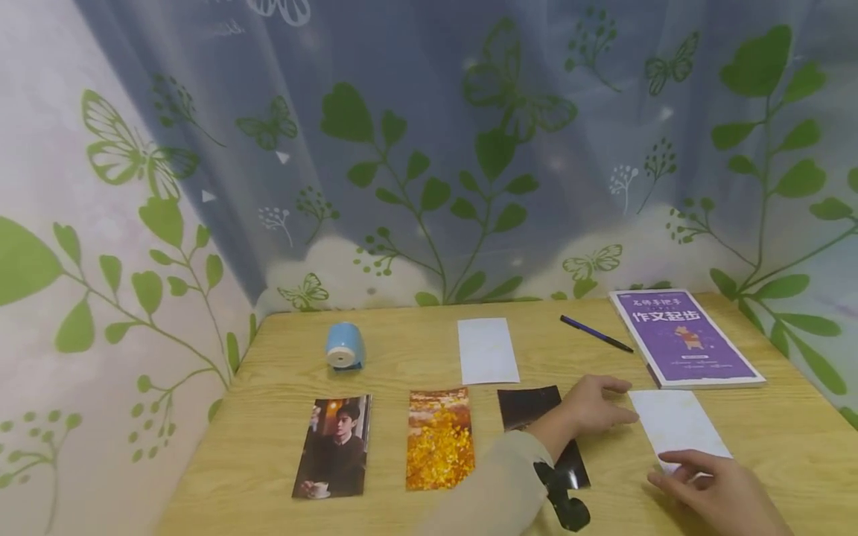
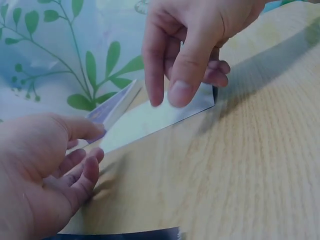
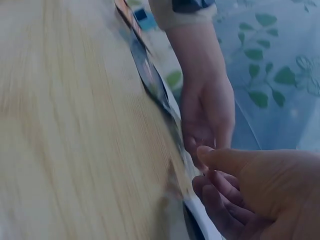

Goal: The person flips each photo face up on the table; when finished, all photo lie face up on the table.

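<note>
A white card (image 1: 678, 420) lies on the wooden table at the right, between the two hands. My left hand (image 1: 593, 409) reaches across with its fingers loosely extended, fingertips right by the card's upper left corner. Over the card's near edge hovers my right hand (image 1: 720, 487), its thumb and fingers bent but spread apart with nothing gripped. In the left wrist view the right fingers point down at the card (image 2: 145, 120). A dark glossy photo (image 1: 529, 406) lies partly hidden beneath my left forearm.
Left of the dark photo lie an autumn-leaf photo (image 1: 439, 439) and a stack topped by a portrait photo (image 1: 335, 450). Behind them are a blue-and-white device (image 1: 344, 346), another white card (image 1: 488, 350), a pen (image 1: 596, 333) and a purple book (image 1: 687, 339). A patterned curtain (image 1: 429, 149) hangs behind.
</note>
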A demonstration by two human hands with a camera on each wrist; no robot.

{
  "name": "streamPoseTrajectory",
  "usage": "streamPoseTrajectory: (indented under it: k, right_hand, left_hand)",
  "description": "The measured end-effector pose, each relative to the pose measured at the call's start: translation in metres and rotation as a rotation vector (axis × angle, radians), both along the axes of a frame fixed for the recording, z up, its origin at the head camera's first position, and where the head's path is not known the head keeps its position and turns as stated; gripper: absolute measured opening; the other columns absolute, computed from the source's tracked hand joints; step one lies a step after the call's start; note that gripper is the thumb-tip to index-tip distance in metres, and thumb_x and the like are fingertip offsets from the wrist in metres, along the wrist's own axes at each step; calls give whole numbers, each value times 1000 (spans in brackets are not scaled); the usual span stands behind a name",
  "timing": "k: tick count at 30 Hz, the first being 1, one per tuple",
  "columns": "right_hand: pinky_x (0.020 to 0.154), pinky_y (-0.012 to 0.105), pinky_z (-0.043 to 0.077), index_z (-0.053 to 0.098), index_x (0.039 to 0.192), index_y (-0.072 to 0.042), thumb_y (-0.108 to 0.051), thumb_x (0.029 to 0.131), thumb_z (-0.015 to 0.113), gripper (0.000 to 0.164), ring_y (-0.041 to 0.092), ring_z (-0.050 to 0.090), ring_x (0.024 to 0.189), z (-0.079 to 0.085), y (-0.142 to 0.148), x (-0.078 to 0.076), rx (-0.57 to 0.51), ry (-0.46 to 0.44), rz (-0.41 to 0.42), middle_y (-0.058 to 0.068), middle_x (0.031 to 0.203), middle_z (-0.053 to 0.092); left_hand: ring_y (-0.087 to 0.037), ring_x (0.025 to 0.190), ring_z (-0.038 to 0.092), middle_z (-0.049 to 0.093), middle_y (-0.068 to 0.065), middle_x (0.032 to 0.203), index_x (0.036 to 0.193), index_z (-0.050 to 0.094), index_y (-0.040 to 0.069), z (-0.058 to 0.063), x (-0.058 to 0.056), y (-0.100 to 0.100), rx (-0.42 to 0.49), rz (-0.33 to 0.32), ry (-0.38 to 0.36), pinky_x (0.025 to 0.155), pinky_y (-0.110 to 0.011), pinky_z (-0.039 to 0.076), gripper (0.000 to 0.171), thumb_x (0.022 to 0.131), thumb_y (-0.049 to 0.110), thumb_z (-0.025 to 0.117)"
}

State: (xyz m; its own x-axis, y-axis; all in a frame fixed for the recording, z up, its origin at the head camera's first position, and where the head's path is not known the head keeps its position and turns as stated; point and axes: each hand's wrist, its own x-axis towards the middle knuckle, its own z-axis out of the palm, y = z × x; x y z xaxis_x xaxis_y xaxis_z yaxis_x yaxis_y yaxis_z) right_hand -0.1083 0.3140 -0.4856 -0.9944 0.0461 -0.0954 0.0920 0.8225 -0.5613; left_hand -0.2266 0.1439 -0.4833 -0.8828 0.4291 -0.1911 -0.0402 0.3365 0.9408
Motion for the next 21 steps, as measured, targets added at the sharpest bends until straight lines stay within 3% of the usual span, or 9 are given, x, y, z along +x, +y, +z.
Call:
streamPoseTrajectory:
  k: [3,6,9,13,18,21]
  right_hand:
    - [61,19,48,71,118,-2,-45,84,78,56,1,59,66,-4,16,0,33,-34,8,-4,82,68]
    - [61,19,45,69,122,-1,-49,81,79,64,1,57,66,-8,27,2,71,-80,8,-5,85,65]
    - [62,22,45,67,123,1,-51,79,80,70,5,57,67,-12,33,5,102,-121,8,-6,86,65]
    - [64,28,49,68,121,2,-51,77,81,69,8,58,70,-13,35,4,154,-98,27,-6,85,65]
    - [65,32,52,68,120,2,-52,77,80,70,10,58,73,-9,36,3,184,-87,34,-4,87,65]
    - [63,28,51,70,118,0,-55,77,79,70,8,58,72,-10,36,5,203,-61,34,-3,89,65]
  left_hand:
    - [-5,110,62,65,10,130,131,65,19,-6,-2,7,-14,-28,46,89,-21,52,48,85,13,79]
    - [-2,124,54,62,10,136,137,61,20,-11,-3,11,-43,-62,73,101,-18,45,54,86,16,78]
    - [-3,129,51,59,12,140,140,58,22,-12,-1,15,-80,-97,73,105,-20,43,56,87,17,76]
    - [-5,133,50,57,13,141,140,57,23,-11,0,18,-147,-103,107,110,-22,40,54,89,19,74]
    - [-6,131,52,60,11,138,138,59,24,-9,-1,18,-160,-109,128,109,-21,40,51,90,20,74]
    - [-5,127,54,62,11,135,134,62,26,-10,-2,17,-150,-97,116,107,-21,42,46,90,19,74]
